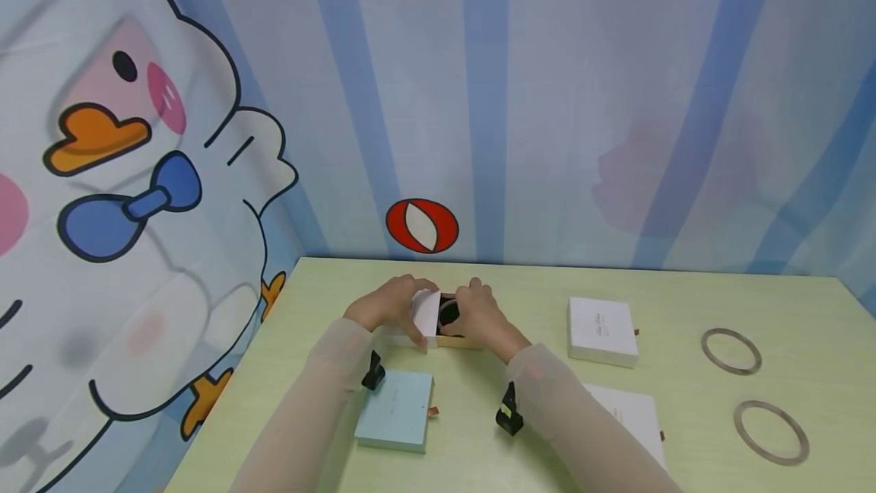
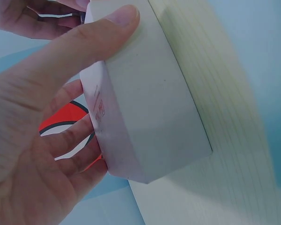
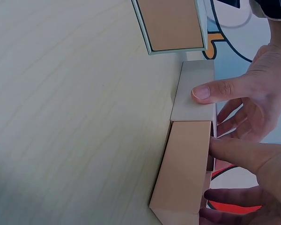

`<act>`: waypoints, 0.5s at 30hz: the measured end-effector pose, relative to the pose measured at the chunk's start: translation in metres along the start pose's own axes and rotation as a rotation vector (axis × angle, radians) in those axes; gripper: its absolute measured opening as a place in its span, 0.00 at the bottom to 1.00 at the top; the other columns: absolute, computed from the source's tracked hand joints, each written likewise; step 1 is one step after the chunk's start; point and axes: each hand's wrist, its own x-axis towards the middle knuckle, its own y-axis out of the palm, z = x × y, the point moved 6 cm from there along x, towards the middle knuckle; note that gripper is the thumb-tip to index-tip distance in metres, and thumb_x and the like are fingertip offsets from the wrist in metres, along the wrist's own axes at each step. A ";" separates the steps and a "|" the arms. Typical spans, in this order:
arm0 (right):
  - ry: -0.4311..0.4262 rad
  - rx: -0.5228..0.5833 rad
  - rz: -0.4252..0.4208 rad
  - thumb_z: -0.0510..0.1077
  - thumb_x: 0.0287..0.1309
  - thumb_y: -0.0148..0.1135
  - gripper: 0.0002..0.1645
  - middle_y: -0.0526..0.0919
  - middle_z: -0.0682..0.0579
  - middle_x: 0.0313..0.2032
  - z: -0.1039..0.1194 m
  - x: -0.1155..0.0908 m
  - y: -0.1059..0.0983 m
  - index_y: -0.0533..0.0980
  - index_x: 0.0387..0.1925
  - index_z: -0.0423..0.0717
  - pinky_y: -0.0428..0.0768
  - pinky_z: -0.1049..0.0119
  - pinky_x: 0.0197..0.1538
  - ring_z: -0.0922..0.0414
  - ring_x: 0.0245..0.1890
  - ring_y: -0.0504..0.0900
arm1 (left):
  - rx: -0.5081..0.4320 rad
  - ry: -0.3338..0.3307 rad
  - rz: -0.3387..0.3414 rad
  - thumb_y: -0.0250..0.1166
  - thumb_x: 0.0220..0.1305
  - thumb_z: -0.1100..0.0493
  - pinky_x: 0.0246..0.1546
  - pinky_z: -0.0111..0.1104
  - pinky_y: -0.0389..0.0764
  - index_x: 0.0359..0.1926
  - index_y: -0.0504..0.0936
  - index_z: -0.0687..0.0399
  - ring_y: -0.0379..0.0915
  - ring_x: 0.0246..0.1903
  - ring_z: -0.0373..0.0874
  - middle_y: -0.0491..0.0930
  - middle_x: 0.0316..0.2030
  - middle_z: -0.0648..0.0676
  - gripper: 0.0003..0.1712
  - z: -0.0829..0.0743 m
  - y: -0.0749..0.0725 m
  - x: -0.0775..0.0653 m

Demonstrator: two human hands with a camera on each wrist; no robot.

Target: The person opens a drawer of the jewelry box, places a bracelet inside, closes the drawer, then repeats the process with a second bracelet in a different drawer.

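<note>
One white box (image 1: 426,312) near far edge of table (image 1: 684,287), tan drawer (image 3: 182,164) partly out toward the right; left hand (image 1: 393,303) grips the box, thumb on near side, fingers behind; right hand (image 1: 482,314) at the drawer, thumb dipping inside, cannot tell if it pinches anything; black interior (image 1: 448,313) partly visible; teal box (image 1: 395,411) on near side; two more white boxes (image 1: 602,326) to the right, two grey rings (image 1: 725,331) beyond them.
</note>
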 end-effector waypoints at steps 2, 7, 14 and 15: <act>-0.001 0.012 -0.005 0.50 0.51 0.78 0.27 0.73 0.40 0.42 -0.001 0.000 -0.002 0.79 0.43 0.34 0.80 0.56 0.42 0.46 0.42 0.72 | 0.005 -0.004 0.003 0.88 0.34 0.53 0.56 0.45 0.74 0.67 0.74 0.47 0.68 0.51 0.49 0.75 0.55 0.54 0.54 0.000 0.001 0.001; -0.034 0.061 -0.063 0.44 0.58 0.73 0.18 0.74 0.42 0.41 -0.003 -0.002 -0.010 0.79 0.41 0.33 0.79 0.56 0.44 0.47 0.42 0.74 | 0.016 -0.014 0.000 0.88 0.33 0.53 0.56 0.44 0.73 0.67 0.74 0.45 0.68 0.51 0.48 0.75 0.55 0.53 0.55 0.001 0.001 0.001; -0.057 0.114 -0.155 0.36 0.65 0.64 0.15 0.76 0.37 0.45 -0.009 -0.003 -0.020 0.78 0.49 0.29 0.80 0.55 0.49 0.44 0.46 0.77 | -0.004 -0.014 -0.003 0.88 0.32 0.53 0.56 0.45 0.74 0.67 0.74 0.46 0.68 0.51 0.48 0.74 0.54 0.54 0.55 0.000 0.000 0.001; -0.055 0.116 -0.163 0.35 0.65 0.63 0.14 0.76 0.37 0.44 -0.010 -0.004 -0.021 0.78 0.48 0.29 0.80 0.55 0.49 0.44 0.46 0.77 | -0.003 -0.013 -0.003 0.88 0.33 0.53 0.56 0.45 0.74 0.67 0.74 0.46 0.68 0.51 0.48 0.74 0.55 0.54 0.55 0.000 0.000 0.000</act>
